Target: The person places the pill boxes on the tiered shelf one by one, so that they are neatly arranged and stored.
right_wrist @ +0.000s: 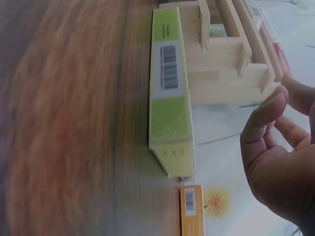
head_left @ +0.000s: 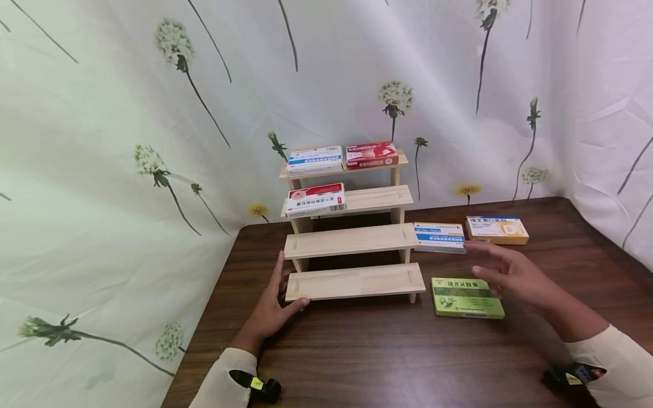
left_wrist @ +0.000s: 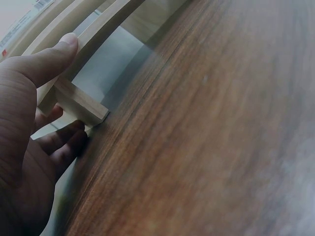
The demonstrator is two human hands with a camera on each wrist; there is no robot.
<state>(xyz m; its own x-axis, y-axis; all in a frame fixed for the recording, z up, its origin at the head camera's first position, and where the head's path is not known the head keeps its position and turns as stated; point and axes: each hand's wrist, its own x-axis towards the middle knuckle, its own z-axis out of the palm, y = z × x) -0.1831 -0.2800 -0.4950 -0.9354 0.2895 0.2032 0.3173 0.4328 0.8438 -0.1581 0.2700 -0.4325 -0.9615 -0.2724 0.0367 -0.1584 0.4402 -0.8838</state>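
A four-tier wooden step rack (head_left: 352, 242) stands on the table. At the left end of its lowest tier, my left hand (head_left: 269, 310) holds the rack, the thumb (left_wrist: 64, 51) on the front edge and the fingers around the side. My right hand (head_left: 517, 279) hovers with spread, slightly bent fingers above the right end of a green medicine box (head_left: 466, 299), apart from it and holding nothing. Behind that box lie a blue-and-white medicine box (head_left: 440, 237) beside the rack and a white-and-orange medicine box (head_left: 497, 229).
On the top tier sit a blue-and-white box (head_left: 315, 160) and a red box (head_left: 372, 154). A red-and-white box (head_left: 316, 200) lies on the left of the tier below. Flower-printed cloth (head_left: 326, 85) hangs behind the dark wooden table (head_left: 367, 351).
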